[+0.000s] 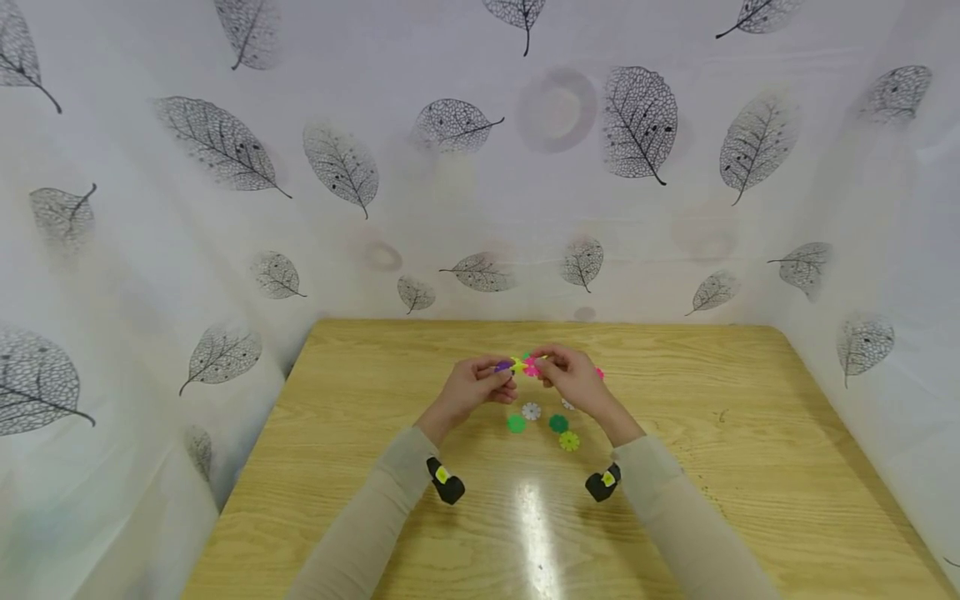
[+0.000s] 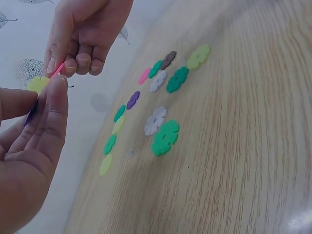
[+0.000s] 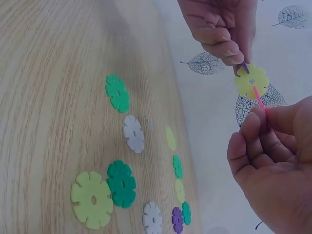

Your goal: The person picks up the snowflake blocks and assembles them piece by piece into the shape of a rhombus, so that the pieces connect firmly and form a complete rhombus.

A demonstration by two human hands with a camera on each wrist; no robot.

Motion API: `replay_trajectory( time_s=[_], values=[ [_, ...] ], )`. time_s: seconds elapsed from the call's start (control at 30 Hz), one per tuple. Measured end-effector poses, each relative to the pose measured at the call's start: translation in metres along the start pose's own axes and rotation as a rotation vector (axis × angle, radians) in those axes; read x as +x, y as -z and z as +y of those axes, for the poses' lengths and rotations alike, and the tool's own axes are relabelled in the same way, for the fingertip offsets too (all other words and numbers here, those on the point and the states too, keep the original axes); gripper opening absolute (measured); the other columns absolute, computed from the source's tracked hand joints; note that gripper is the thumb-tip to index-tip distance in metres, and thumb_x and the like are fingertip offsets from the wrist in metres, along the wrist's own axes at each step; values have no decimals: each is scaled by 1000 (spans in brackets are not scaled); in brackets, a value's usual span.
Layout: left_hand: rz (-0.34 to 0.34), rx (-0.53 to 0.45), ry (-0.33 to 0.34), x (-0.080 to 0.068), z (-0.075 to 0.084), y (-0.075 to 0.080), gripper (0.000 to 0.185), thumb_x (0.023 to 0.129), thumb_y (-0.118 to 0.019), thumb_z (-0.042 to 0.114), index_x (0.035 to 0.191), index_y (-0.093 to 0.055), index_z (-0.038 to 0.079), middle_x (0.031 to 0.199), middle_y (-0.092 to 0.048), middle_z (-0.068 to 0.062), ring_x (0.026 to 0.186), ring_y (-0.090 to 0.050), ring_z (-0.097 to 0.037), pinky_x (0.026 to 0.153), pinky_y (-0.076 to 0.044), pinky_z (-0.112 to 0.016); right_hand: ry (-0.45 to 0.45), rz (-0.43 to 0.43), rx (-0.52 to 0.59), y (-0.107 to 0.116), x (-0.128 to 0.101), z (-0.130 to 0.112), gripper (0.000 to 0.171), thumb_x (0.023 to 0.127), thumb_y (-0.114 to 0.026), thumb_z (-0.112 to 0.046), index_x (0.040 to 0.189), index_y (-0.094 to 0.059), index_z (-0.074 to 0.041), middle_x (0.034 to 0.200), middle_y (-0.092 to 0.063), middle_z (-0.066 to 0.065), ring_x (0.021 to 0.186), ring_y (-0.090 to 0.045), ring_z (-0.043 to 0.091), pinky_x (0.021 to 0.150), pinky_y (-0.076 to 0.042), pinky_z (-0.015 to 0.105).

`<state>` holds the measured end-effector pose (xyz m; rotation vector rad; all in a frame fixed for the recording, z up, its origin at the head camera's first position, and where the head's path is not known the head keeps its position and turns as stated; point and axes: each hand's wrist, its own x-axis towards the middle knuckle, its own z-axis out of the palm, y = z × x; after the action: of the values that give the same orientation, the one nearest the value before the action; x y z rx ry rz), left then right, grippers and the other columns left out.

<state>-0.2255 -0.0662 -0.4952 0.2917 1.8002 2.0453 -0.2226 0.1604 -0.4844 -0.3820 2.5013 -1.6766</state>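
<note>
Just below the centre of the head view, my two hands are close together above a wood-grained counter (image 1: 750, 417), with three small flower-shaped pieces bridging the gap between them. My left hand (image 1: 472, 388) pinches a purple piece (image 1: 503, 366) between thumb and fingers; my right hand (image 1: 577, 382) pinches a pink piece (image 1: 532, 367) the same way. Between these two sits a yellow piece (image 3: 259, 75), touching both (in the right-wrist view, at upper right, it shows its notched round face, while the pink one is seen edge-on). Lower in the head view, below my hands, loose discs lie flat: a light green disc (image 1: 516, 424) beside a white disc (image 1: 531, 411), and, to the right, a dark green disc (image 1: 558, 423) with a yellow-green disc (image 1: 569, 442) just below it. A pale curtain (image 1: 480, 208) printed with grey skeleton leaves fills the upper half.
</note>
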Motion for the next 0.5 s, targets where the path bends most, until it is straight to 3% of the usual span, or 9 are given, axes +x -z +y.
replay_trajectory(
  time_s=[0.17, 0.27, 0.37, 0.5],
  values=[
    [19, 4, 2, -1, 0, 0, 35, 106, -59, 0, 138, -57, -13, 87, -76, -4, 75, -76, -10, 76, -68, -28, 6, -8, -11, 0, 1, 2, 27, 110, -58, -16, 129, -68, 0, 89, -70, 13, 85, -70, 34, 80, -63, 41],
    [25, 21, 6, -1, 0, -1, 35, 105, -60, -1, 138, -58, -12, 101, -75, -27, 76, -76, -10, 78, -68, -29, -6, -17, -22, 1, 1, 1, 27, 109, -57, -13, 130, -67, 2, 87, -69, 7, 80, -69, 23, 77, -62, 34],
    [29, 46, 7, -1, -1, -2, 35, 104, -61, 0, 138, -59, -10, 115, -69, -37, 79, -76, -11, 80, -68, -31, -14, -28, -15, 0, 1, -1, 28, 110, -56, -14, 130, -67, 3, 89, -70, 9, 79, -67, 18, 75, -60, 29],
    [38, 72, 8, 0, -2, -3, 35, 103, -65, 3, 137, -62, -6, 111, -73, -29, 84, -78, -19, 81, -68, -36, -4, -35, 1, -2, 0, -1, 28, 110, -58, -16, 130, -67, 0, 94, -71, 20, 83, -69, 27, 78, -62, 34]
  ],
)
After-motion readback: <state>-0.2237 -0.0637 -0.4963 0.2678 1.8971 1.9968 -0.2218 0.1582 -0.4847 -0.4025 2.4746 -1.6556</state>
